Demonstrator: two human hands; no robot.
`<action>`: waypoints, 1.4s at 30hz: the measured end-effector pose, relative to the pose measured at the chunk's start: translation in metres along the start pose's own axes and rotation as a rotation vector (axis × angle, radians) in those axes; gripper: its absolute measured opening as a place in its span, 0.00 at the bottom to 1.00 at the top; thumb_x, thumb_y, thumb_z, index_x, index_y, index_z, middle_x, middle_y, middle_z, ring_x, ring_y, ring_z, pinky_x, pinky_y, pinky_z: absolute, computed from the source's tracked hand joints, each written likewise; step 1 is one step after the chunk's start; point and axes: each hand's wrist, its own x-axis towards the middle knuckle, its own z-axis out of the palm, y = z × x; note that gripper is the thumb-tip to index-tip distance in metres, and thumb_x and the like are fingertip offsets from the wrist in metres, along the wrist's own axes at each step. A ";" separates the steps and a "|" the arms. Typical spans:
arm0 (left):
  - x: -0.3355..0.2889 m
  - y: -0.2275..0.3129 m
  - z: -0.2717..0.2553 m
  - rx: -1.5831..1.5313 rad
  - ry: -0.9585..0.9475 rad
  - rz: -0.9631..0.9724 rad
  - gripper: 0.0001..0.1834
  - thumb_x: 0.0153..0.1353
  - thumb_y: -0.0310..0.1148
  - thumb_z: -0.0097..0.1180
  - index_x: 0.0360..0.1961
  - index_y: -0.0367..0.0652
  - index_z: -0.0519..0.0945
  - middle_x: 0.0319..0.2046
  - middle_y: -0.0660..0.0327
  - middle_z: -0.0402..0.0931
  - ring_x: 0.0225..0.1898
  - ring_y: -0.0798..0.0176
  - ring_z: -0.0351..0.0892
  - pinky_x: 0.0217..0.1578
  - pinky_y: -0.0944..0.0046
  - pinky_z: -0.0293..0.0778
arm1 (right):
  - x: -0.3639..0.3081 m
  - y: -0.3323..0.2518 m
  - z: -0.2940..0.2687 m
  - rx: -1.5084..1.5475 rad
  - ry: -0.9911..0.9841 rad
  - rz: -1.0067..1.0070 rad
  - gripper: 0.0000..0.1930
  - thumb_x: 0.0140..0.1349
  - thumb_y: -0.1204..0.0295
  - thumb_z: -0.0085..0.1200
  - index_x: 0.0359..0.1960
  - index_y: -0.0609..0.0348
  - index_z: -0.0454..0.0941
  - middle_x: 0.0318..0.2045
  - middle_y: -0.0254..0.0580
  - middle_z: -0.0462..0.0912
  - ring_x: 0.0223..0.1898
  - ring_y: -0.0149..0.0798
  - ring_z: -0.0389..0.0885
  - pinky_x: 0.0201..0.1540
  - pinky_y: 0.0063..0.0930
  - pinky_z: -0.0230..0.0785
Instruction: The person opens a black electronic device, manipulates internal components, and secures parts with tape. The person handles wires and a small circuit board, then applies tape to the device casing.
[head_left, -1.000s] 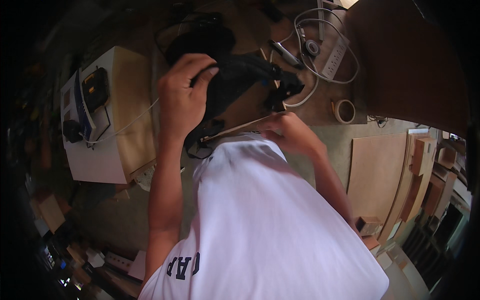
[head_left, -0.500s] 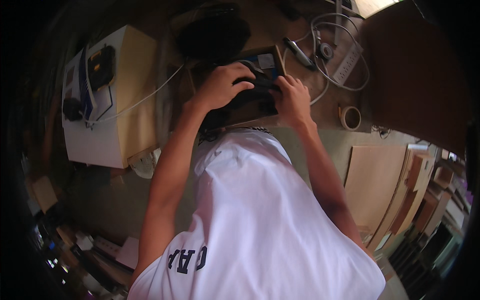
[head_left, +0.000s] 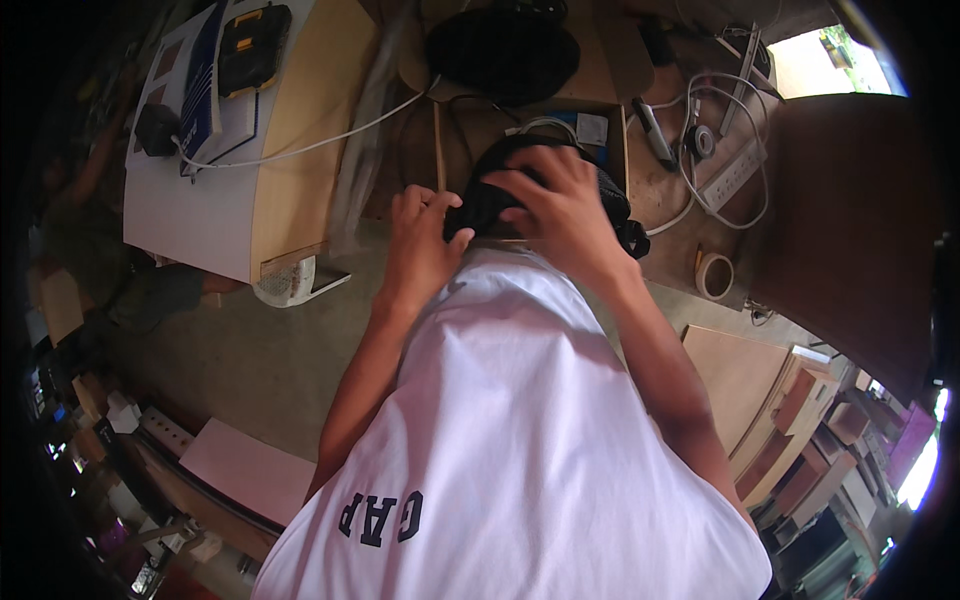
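Note:
A soft black fabric bag-like thing (head_left: pixel 480 200), with mesh and a strap at its right end, lies close against my body; its exact kind is hard to make out. My left hand (head_left: pixel 418 235) grips its left edge between curled fingers and thumb. Over its top reaches my right hand (head_left: pixel 560 195), fingers spread and bent, thumb apart below them. An open cardboard box (head_left: pixel 615 135) sits just beyond, holding a pale cable (head_left: pixel 548 122) and a blue-and-white packet (head_left: pixel 592 128). Part of the box is hidden behind the black thing and my hands.
Behind the box lies a round black object (head_left: pixel 505 55). To the right are a power strip (head_left: pixel 733 175) with looped white cable, a tape roll (head_left: pixel 714 276) and a brown panel (head_left: pixel 840 220). A white-topped cabinet (head_left: pixel 215 220) at left carries a black-and-yellow case (head_left: pixel 255 50).
The black thing has come nearer my body, over the box's front. My left hand has moved down to its left edge; my right hand has shifted left across its top. The view has turned.

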 end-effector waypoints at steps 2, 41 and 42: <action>0.000 -0.002 0.002 0.034 -0.052 -0.002 0.16 0.60 0.22 0.76 0.49 0.39 0.88 0.49 0.51 0.78 0.54 0.44 0.79 0.58 0.46 0.76 | 0.017 0.012 0.035 -0.103 0.013 -0.141 0.16 0.62 0.74 0.71 0.52 0.45 0.90 0.51 0.42 0.85 0.57 0.49 0.82 0.62 0.52 0.70; 0.077 0.013 0.004 -0.772 -0.256 -0.505 0.10 0.75 0.31 0.66 0.48 0.32 0.89 0.39 0.58 0.91 0.40 0.65 0.93 0.37 0.67 0.81 | 0.013 0.012 0.043 0.623 0.102 0.603 0.07 0.72 0.74 0.60 0.44 0.66 0.85 0.37 0.57 0.90 0.38 0.58 0.91 0.43 0.48 0.81; 0.077 0.015 0.005 -0.702 -0.227 -0.501 0.11 0.75 0.31 0.66 0.48 0.32 0.89 0.38 0.57 0.91 0.39 0.66 0.93 0.36 0.67 0.80 | 0.013 0.013 0.043 0.607 0.098 0.575 0.06 0.72 0.74 0.60 0.43 0.65 0.84 0.38 0.57 0.90 0.39 0.59 0.90 0.43 0.50 0.81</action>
